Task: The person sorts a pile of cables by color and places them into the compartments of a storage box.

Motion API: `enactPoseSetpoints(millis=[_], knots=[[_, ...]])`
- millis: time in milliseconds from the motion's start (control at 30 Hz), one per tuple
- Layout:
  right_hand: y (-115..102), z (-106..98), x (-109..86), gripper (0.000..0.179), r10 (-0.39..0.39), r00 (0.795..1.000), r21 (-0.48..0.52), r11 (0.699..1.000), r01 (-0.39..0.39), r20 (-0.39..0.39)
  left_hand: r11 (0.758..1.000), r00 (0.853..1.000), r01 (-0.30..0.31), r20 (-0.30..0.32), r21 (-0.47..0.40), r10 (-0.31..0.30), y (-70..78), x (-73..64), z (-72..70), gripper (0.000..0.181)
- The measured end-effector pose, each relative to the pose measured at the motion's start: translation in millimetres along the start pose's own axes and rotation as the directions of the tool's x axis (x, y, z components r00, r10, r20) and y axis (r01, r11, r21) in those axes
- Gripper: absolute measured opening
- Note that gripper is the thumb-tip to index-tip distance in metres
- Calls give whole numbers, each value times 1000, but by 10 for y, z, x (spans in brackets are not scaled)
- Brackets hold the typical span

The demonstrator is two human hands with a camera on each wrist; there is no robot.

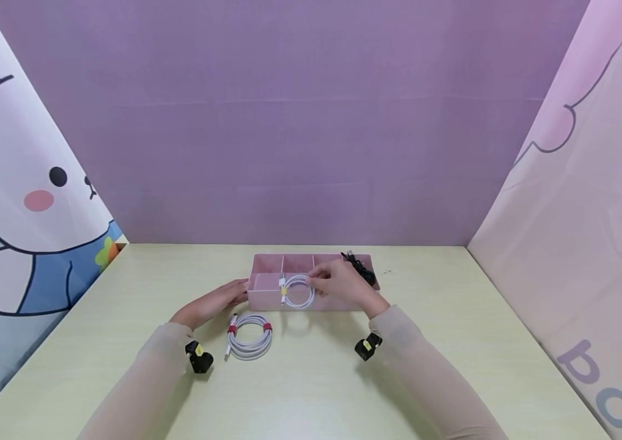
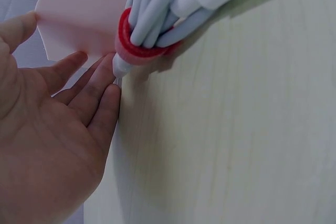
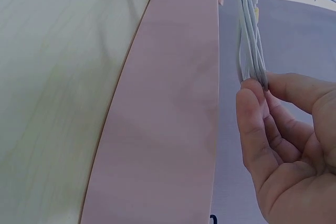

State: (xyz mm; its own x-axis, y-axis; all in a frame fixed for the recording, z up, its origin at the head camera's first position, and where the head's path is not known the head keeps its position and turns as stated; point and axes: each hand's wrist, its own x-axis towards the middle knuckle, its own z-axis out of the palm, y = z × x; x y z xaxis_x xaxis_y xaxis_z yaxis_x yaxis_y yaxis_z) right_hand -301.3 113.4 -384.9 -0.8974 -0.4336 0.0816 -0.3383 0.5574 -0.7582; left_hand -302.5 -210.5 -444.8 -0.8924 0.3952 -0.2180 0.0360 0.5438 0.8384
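Note:
My right hand [image 1: 338, 282] pinches a small coiled white cable [image 1: 299, 292] between thumb and fingertips, above the front wall of a pink divided box [image 1: 266, 300]. In the right wrist view the coil [image 3: 252, 45] stands upright from the fingertips, a metal plug at its top and a bit of yellow on it. My left hand [image 1: 221, 300] touches the box's left end with extended fingers; the left wrist view shows the thumb at one edge of the pink wall [image 2: 84, 19]. A larger coiled white cable [image 1: 250, 353] with red straps lies on the table before the box.
A bundled black cable [image 1: 362, 269] sits in the box's right-hand compartment, part of it poking over the back rim. The box stands on a pale wooden table [image 1: 432, 366]. A purple cloth backdrop [image 1: 311, 122] rises behind, with printed cloths at both sides.

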Motion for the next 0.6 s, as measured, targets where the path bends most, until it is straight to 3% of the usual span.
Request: enactPoseSetpoints(millis=[600], knots=[[17,-75,128,16,23,999,50,999,-22,-25,1000,1000,15,-5,-2,-15,8,-23,-14,71]])
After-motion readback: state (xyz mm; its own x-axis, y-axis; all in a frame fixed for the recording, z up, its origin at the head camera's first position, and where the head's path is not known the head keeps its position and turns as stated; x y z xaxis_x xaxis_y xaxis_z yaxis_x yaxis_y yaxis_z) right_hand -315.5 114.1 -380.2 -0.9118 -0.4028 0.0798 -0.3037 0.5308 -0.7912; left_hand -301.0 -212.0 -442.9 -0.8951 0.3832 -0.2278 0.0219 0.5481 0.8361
